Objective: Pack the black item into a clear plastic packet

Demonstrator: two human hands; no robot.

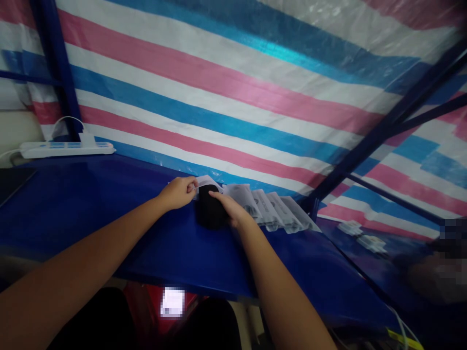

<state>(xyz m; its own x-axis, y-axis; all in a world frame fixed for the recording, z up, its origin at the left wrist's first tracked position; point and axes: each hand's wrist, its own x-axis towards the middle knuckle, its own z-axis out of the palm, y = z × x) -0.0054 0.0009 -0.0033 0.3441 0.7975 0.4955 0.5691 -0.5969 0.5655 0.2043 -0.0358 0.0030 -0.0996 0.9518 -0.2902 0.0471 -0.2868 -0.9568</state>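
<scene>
My right hand (232, 208) grips a dark black rounded item (211, 211), thumb on top and fingers along its right side. Its exact kind I cannot make out. Just left of it, my left hand (180, 191) pinches the edge of a whitish translucent plastic bag (207, 180) that lies behind the top of the black item. Whether the item's top is inside the bag's mouth I cannot tell. To the right of my right hand, several filled translucent bags (267, 206) overlap in a row, some with printed lettering.
Both hands are over a blue tabletop (153, 248). A white power strip (67, 149) lies at the back left, near a dark flat thing (14, 182). Striped sheeting (219, 121) hangs behind. On the right, small packets (370, 243) lie near a blurred person (438, 277).
</scene>
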